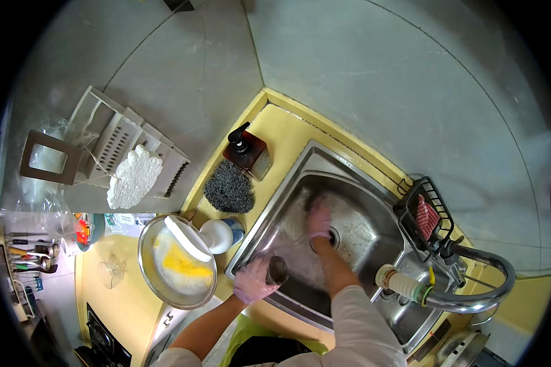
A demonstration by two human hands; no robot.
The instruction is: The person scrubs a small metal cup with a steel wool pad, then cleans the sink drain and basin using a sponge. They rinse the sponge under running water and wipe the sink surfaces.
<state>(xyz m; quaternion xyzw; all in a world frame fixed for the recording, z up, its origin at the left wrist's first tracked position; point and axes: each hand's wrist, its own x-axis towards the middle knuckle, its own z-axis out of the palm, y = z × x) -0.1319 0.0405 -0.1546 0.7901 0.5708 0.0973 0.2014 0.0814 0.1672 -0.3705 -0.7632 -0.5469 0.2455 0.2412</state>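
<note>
Brownish cup (278, 271) is gripped in the left hand (253, 282), presumably kept clear of the right hand (319, 221), finger state indeterminable.

"What stands left of the sink (373, 229)?"

"A bowl (142, 266) on the table (291, 122), a glass (110, 273) farther left and, farther back, a scrubber (229, 188) just before a pump bottle (250, 154)."

"And to the right?"

"The faucet (505, 284), with a rack (404, 211) just behind. Left fingers (252, 281) hold a cup (278, 270) over the sink's near-left corner; right fingers (319, 219) are inside, by the drain (334, 236)."
</note>
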